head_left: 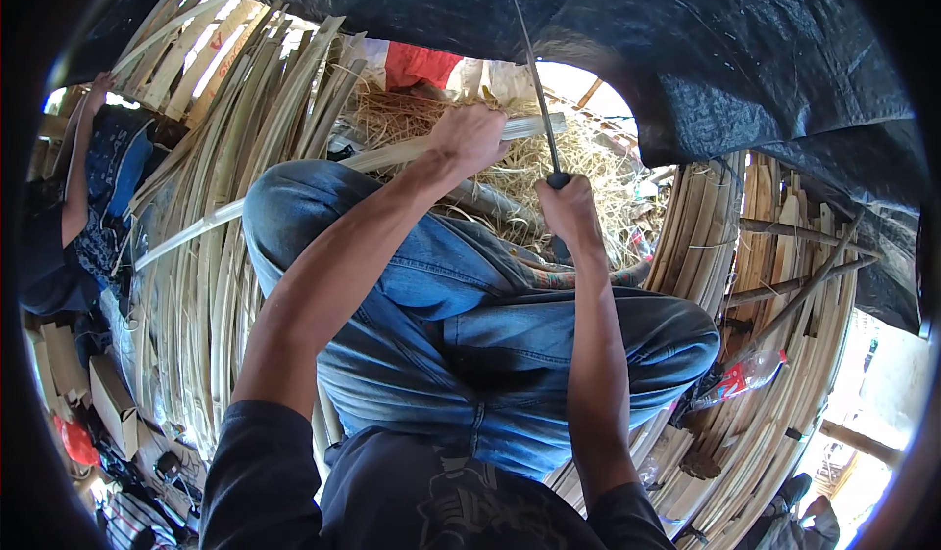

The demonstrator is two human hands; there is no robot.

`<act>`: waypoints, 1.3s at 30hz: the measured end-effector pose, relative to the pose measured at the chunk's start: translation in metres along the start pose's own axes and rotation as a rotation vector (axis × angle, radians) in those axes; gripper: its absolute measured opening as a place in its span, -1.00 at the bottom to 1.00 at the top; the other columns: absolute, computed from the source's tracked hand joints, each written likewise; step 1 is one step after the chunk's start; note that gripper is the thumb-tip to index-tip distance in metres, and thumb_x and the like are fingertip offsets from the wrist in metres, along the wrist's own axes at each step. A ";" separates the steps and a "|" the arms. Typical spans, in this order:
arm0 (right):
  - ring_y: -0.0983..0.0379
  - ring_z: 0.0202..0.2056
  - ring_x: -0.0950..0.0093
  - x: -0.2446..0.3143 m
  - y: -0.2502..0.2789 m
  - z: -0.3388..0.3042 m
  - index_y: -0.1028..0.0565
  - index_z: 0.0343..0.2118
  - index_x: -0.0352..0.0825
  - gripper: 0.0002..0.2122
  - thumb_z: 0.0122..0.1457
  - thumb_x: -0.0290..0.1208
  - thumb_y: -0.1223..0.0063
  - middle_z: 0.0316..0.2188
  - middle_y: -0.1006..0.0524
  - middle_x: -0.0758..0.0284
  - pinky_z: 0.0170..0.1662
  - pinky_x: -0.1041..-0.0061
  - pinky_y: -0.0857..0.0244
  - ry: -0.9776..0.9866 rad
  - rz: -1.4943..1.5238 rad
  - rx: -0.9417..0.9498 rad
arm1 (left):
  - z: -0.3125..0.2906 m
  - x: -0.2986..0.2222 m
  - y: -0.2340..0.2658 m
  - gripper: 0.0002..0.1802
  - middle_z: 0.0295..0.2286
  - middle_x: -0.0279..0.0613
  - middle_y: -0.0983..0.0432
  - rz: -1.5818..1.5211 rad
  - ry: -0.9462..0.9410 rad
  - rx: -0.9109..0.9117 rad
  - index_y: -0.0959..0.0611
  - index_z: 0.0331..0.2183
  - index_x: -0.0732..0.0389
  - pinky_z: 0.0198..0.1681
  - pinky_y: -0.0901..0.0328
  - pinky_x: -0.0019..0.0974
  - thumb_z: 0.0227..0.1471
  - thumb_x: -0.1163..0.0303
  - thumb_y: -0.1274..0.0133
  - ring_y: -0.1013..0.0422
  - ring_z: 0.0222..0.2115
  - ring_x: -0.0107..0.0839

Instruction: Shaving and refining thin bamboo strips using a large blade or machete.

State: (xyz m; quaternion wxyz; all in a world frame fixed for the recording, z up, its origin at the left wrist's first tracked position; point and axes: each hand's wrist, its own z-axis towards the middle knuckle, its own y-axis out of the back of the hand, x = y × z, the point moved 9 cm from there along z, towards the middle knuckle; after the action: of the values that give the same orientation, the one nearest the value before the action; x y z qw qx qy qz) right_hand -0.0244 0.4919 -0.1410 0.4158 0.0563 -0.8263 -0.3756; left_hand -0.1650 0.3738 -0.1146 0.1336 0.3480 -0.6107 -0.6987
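Observation:
My left hand [469,138] is closed around a long pale strip of split bamboo or wood [387,154]. The strip slants across my left knee, its far end just beyond my fist. In my right fist [570,207] is the dark handle of a long, narrow-bladed knife [538,84]. Its blade points up and away, crossing the strip near that far end; whether the two touch I cannot tell. Below both hands lies a heap of straw-like shavings [613,192], with a thicker pole [495,202] partly in it. My crossed legs in blue jeans [510,344] are beneath my forearms.
Many long strips [221,285] lie stacked at my left, and more [696,226] at my right. A black plastic sheet [706,30] hangs ahead. A plastic bottle [740,381] rests by my right knee. Another person [83,177] at far left grips a strip.

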 end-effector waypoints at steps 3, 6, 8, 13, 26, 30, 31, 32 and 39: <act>-0.50 -0.62 0.28 0.014 -0.006 0.015 -0.54 -0.61 -0.48 -0.69 0.08 -0.29 -0.03 -0.70 -0.51 0.09 -0.43 0.23 -0.38 -0.001 0.073 0.110 | -0.002 0.000 -0.003 -0.73 -0.46 0.03 -0.65 -0.001 -0.015 0.032 -0.70 -0.32 0.25 -0.26 -0.52 -0.05 0.06 0.23 -0.19 -0.62 -0.39 -0.08; -0.57 -0.53 0.20 0.015 -0.007 0.016 -0.55 -0.60 -0.46 -0.70 0.07 -0.28 -0.10 -0.66 -0.55 0.07 -0.36 0.21 -0.41 0.016 0.030 0.069 | -0.003 0.006 0.000 -0.73 -0.44 0.05 -0.65 -0.029 0.025 -0.011 -0.70 -0.33 0.25 -0.24 -0.51 -0.03 0.04 0.24 -0.20 -0.62 -0.38 -0.06; -0.65 -0.41 0.15 0.003 -0.009 0.022 -0.60 -0.48 -0.44 -0.76 0.07 -0.30 -0.17 -0.54 -0.62 0.02 -0.31 0.19 -0.46 0.043 -0.065 -0.005 | -0.004 0.003 -0.008 -0.74 -0.41 0.07 -0.65 -0.076 0.058 0.046 -0.71 -0.32 0.26 -0.20 -0.50 -0.02 0.03 0.25 -0.21 -0.62 -0.34 -0.04; -0.66 -0.40 0.14 0.021 -0.017 0.016 -0.60 -0.34 -0.42 -0.82 0.08 -0.40 -0.21 -0.48 -0.63 -0.02 -0.28 0.18 -0.53 0.207 -0.417 -0.195 | -0.006 0.016 -0.015 -0.75 -0.36 0.09 -0.66 -0.067 0.115 0.062 -0.71 -0.29 0.25 -0.16 -0.50 -0.01 0.02 0.27 -0.23 -0.62 -0.29 -0.04; -0.35 -0.76 0.53 -0.007 -0.027 -0.004 -0.45 -0.65 -0.37 -0.77 0.12 -0.44 -0.01 -0.78 -0.40 0.35 -0.65 0.42 -0.24 0.035 0.200 0.180 | -0.003 0.017 -0.014 -0.80 -0.33 0.11 -0.67 -0.132 0.161 0.100 -0.72 -0.35 0.29 -0.14 -0.50 -0.05 -0.07 0.40 -0.21 -0.63 -0.26 -0.08; -0.35 -0.77 0.54 -0.022 -0.020 -0.037 -0.43 -0.68 -0.36 -0.73 0.14 -0.40 -0.03 -0.80 -0.39 0.36 -0.65 0.44 -0.23 -0.007 0.186 0.206 | -0.001 0.029 -0.007 -0.79 -0.33 0.10 -0.67 -0.123 0.200 0.075 -0.73 -0.34 0.30 -0.16 -0.50 -0.06 -0.06 0.40 -0.19 -0.64 -0.28 -0.09; -0.35 -0.77 0.55 -0.028 -0.019 -0.045 -0.42 -0.69 -0.36 -0.72 0.14 -0.39 -0.05 -0.81 -0.38 0.36 -0.65 0.45 -0.23 -0.026 0.176 0.215 | -0.001 0.033 -0.002 -0.80 -0.33 0.10 -0.67 -0.134 0.224 0.065 -0.73 -0.34 0.30 -0.17 -0.51 -0.06 -0.05 0.41 -0.18 -0.64 -0.30 -0.08; -0.35 -0.77 0.54 -0.032 -0.019 -0.049 -0.42 -0.71 -0.37 -0.69 0.14 -0.36 -0.05 -0.82 -0.38 0.36 -0.64 0.44 -0.24 -0.021 0.207 0.197 | 0.000 0.035 0.004 -0.81 -0.34 0.10 -0.67 -0.145 0.245 0.050 -0.73 -0.34 0.30 -0.18 -0.52 -0.05 -0.04 0.42 -0.17 -0.64 -0.31 -0.08; -0.27 -0.80 0.58 -0.009 -0.023 -0.005 -0.38 -0.73 -0.30 -0.72 0.11 -0.44 0.00 -0.82 -0.36 0.38 -0.67 0.45 -0.18 0.011 0.311 0.233 | 0.002 0.018 -0.010 -0.83 -0.39 0.05 -0.68 -0.091 0.162 0.012 -0.73 -0.31 0.27 -0.24 -0.52 -0.04 0.05 0.42 -0.15 -0.64 -0.36 -0.09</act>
State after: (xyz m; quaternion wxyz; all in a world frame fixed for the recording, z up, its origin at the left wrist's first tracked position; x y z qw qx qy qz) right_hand -0.0200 0.4759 -0.1605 0.4639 -0.0223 -0.8607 -0.2083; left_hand -0.1766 0.3662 -0.1298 0.1484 0.4315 -0.5854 -0.6701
